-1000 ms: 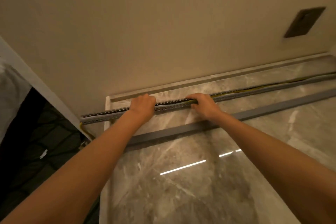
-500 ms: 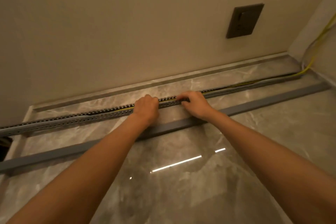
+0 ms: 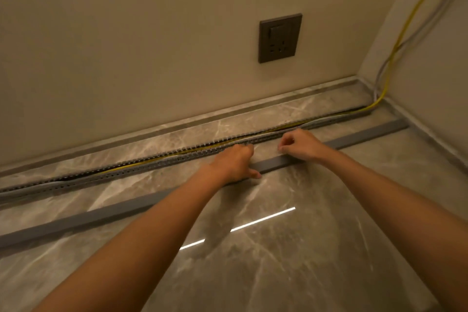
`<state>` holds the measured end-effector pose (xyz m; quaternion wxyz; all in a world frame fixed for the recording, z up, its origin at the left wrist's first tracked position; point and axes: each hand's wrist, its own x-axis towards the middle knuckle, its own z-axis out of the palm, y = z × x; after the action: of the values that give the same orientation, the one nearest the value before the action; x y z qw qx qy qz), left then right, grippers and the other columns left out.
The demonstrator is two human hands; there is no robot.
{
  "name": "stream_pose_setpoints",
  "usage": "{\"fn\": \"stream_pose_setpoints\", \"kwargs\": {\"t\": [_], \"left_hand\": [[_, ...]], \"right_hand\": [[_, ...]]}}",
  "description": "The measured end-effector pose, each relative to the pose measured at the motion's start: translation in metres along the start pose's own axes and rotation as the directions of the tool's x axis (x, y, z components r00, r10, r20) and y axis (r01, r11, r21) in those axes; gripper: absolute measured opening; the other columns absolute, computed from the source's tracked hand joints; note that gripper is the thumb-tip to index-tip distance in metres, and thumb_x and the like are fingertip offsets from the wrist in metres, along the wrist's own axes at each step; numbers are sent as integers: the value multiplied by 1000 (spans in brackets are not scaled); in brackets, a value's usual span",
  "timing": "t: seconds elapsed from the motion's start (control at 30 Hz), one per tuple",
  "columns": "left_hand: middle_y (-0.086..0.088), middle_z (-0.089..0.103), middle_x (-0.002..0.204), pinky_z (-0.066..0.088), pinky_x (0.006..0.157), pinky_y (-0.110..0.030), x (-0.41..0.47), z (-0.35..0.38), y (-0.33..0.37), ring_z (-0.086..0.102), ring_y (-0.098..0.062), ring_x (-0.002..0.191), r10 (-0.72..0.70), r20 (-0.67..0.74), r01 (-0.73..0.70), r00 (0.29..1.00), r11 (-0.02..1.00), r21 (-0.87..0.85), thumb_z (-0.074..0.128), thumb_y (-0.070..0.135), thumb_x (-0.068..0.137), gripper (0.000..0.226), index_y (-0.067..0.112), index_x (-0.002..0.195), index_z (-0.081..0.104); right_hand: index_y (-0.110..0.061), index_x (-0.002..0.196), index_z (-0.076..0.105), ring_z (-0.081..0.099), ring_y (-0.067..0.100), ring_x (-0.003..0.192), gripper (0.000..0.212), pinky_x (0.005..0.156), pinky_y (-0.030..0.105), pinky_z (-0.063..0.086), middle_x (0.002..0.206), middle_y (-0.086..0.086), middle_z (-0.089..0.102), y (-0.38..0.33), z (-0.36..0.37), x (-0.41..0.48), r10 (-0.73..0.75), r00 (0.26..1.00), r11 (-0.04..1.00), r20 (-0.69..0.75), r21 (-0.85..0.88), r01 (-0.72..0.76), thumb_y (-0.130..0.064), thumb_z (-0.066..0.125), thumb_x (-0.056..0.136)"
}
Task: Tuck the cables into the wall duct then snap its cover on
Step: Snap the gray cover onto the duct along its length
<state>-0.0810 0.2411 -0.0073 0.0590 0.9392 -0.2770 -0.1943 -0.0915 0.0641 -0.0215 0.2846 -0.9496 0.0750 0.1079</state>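
The left hand's [image 3: 231, 162] fingers [image 3: 244, 148] are curled, knuckles up, against the near wall of the duct [image 3: 157, 162]. Their tips are hidden under the hand, so I cannot tell whether they grip the wall, press on the cables [image 3: 390, 63] or only rest there. Its thumb [image 3: 254, 174] points right, at the near edge of the cover [image 3: 101, 213]. The right hand [image 3: 302, 144] sits just to the right, its fingers [image 3: 285, 145] bent in towards the thumb above the gap between duct and cover. Nothing shows between them, and I cannot tell whether they pinch anything.

The duct lies on the floor [image 3: 304, 248] with its top open, running from near left to the far right corner, roughly parallel to the skirting [image 3: 177, 126]. The cables lie along it, one yellow among grey ones. At the right end they leave the duct and climb the side wall out of the frame.

The cover lies flat on the floor just near of the duct, parallel to it, passing under both hands. To seat it, I judge it must go a short way farther from the person and up onto the duct, with its long axis unchanged. Both hands are about equally close to it.

The left ends of the duct and cover are cut off, and how deep the cables sit cannot be made out. A socket [image 3: 279, 38] is set in the wall [image 3: 126, 33] above.
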Motion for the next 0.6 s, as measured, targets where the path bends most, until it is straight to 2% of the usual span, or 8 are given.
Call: {"fn": "stream_pose_setpoints", "kwargs": {"t": [0.1, 0.17, 0.3, 0.4, 0.47, 0.53, 0.6], "left_hand": [[-15, 54, 129, 44, 94, -37, 10, 9, 9, 50, -30, 118, 37, -11, -37, 999, 999, 1, 66, 32, 85, 48, 6, 121, 50], [-15, 54, 128, 44, 95, -38, 17, 9, 11, 50, -30, 117, 36, -6, -36, 999, 999, 11, 66, 27, 85, 41, 6, 118, 54], [-15, 57, 125, 48, 90, -37, 29, 1, 15, 55, -30, 112, -31, 89, 25, 996, 998, 61, 71, 25, 80, 42, 5, 115, 57], [-13, 56, 126, 49, 90, -37, 34, -4, 18, 56, -29, 113, -112, 125, 98, 986, 989, 108, 73, 28, 77, 50, 7, 119, 54], [-13, 57, 127, 49, 91, -35, 38, -5, 23, 56, -28, 114, -162, 142, 144, 976, 981, 132, 73, 26, 77, 51, 7, 120, 53], [-14, 57, 128, 49, 92, -34, 44, -6, 31, 56, -28, 115, -188, 155, 164, 970, 974, 153, 72, 20, 77, 51, 7, 122, 52], [-15, 56, 128, 48, 94, -36, 53, -5, 48, 55, -29, 116, -184, 150, 165, 971, 977, 136, 69, 15, 80, 48, 7, 123, 51]], "right_hand": [[-6, 96, 74, 60, 18, 91, 18, 79, 26, 43, 104, 14, 73, 10, -3, -6, 36, 999, 999, -20, -1, -36, -10, 58, 87], [-6, 99, 73, 63, 26, 102, 22, 86, 31, 48, 108, 14, 71, 15, -8, -7, 58, 998, 996, -24, -62, -60, -8, 53, 89], [-8, 103, 71, 60, 30, 111, 28, 96, 37, 49, 117, 16, 67, 40, -23, -2, 123, 992, 977, -40, -170, -128, -3, 48, 88], [-12, 114, 66, 52, 33, 120, 31, 103, 41, 44, 128, 17, 56, 61, -38, 1, 152, 987, 949, -48, -273, -159, -3, 49, 89], [-16, 119, 60, 44, 33, 126, 32, 109, 45, 35, 131, 15, 49, 74, -47, 2, 171, 984, 912, -59, -369, -180, -7, 50, 91], [-15, 119, 58, 42, 33, 127, 28, 109, 46, 31, 130, 14, 48, 85, -52, 3, 154, 985, 890, -74, -423, -171, -11, 51, 91], [-12, 116, 59, 46, 32, 123, 28, 104, 42, 37, 127, 15, 53, 94, -58, 5, 85, 994, 885, -69, -453, -107, -17, 59, 88]]}}
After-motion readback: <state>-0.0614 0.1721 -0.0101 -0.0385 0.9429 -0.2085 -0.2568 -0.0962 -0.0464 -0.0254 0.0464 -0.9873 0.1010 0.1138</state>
